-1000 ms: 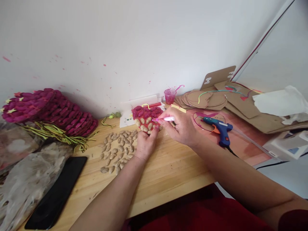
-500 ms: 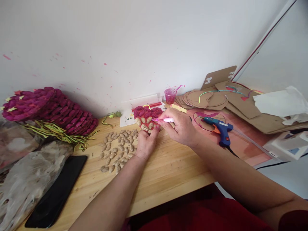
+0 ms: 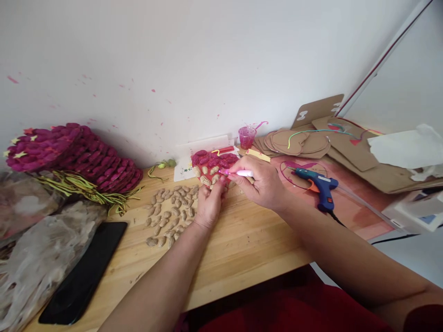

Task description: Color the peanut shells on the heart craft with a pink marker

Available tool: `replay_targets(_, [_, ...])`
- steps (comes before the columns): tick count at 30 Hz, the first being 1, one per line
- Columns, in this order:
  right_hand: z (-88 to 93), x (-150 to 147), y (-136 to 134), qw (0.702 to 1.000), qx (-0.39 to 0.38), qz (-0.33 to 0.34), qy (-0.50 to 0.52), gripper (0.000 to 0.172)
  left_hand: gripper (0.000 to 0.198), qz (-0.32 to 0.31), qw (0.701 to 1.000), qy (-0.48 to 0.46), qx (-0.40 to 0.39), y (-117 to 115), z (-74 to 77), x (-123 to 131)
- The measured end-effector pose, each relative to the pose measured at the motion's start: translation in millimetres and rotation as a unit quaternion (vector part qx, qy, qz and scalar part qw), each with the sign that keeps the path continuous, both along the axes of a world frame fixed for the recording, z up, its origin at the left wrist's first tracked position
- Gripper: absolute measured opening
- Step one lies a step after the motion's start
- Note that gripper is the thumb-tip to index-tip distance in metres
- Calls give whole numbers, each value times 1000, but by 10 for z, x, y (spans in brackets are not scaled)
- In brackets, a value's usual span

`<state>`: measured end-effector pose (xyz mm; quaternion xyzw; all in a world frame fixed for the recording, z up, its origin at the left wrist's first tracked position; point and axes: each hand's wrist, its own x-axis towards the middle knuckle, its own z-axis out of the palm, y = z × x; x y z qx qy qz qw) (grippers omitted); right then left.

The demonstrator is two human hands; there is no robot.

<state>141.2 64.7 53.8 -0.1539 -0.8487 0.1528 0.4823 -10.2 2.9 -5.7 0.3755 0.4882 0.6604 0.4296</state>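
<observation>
My left hand (image 3: 210, 203) grips the near edge of a red craft piece (image 3: 209, 163) covered in peanuts. Toward the wall its peanuts are magenta; several nearer ones are bare tan shells. My right hand (image 3: 261, 182) is closed around a white-handled brush (image 3: 245, 173), whose pink tip touches the piece among the bare shells. A yellow cord (image 3: 216, 151) shows at the piece's far edge. Loose peanuts (image 3: 171, 214) lie spread on the wooden table just left of my left hand.
Behind my hands stands a cup of magenta paint (image 3: 247, 137). On the right are a blue glue gun (image 3: 321, 186) and cardboard cutouts (image 3: 287, 140). At left are stacked magenta peanut pieces (image 3: 86, 157), a black phone (image 3: 85, 272) and a plastic bag (image 3: 51, 258).
The craft piece has tipped slightly in my left hand. My right hand keeps the brush at nearly the same spot on it. The camera view has shifted a little.
</observation>
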Motion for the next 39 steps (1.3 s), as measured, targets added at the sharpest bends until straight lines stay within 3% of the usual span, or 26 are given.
replay_targets(7, [-14, -6, 22, 999, 33, 21, 7, 5, 58, 45, 996, -57, -44, 0, 95, 23])
replay_targets(13, [-30, -10, 19, 999, 37, 8, -30, 8, 59, 84, 989, 97, -69, -36, 78, -40])
replay_targets(16, [-29, -12, 11, 998, 43, 12, -32, 9, 60, 94, 986, 122, -58, -48, 91, -55])
replay_targets(21, [-45, -5, 26, 999, 41, 2, -31, 9, 59, 122, 988, 74, -64, -23, 73, -56])
replay_targets(27, [-90, -14, 63, 999, 24, 9, -26, 6, 53, 88, 993, 56, -56, 2, -3, -60])
replay_targets(35, [-43, 2, 34, 999, 27, -2, -36, 11, 47, 89, 993, -14, -78, 10, 75, -13])
replay_targets(39, [0, 22, 36, 1000, 15, -21, -13, 11, 46, 99, 992, -22, -81, 24, 45, -27])
